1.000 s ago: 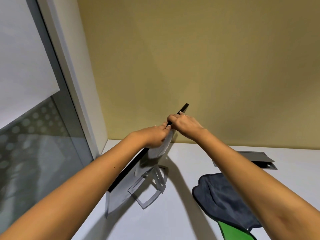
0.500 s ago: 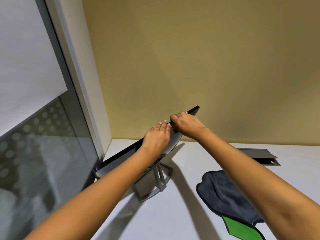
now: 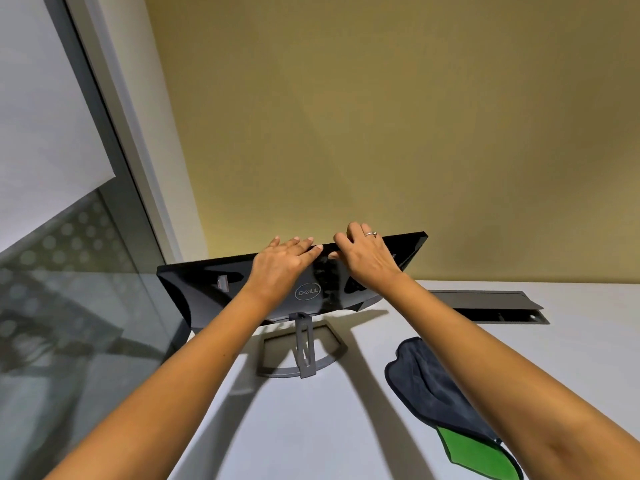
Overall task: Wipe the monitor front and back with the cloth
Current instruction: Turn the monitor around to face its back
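On the white desk (image 3: 311, 438) near the left glass partition (image 3: 69, 323), the monitor (image 3: 214, 289) is stood on its grey stand (image 3: 304, 348) with the glossy black back, logo visible, turned toward the camera; the screen side is faced to the wall and cannot be seen. Top edge of the monitor is held by both hands: left hand (image 3: 282, 261) is laid flat on the back with straight fingers reaching over the rim, right hand (image 3: 369, 256) is curled over the rim, thumb on the back, ring worn. No cloth is held. The dark cloth (image 3: 429, 382), with a green piece (image 3: 474, 452) touching its near end, is left lying on the desk to the right of the stand, partly hidden under the right forearm. A grey cable hatch (image 3: 485, 303) is set in the desk behind. Judged progress: monitor is positioned for back wiping, back wipe not yet begun; whether the front has been wiped cannot be told
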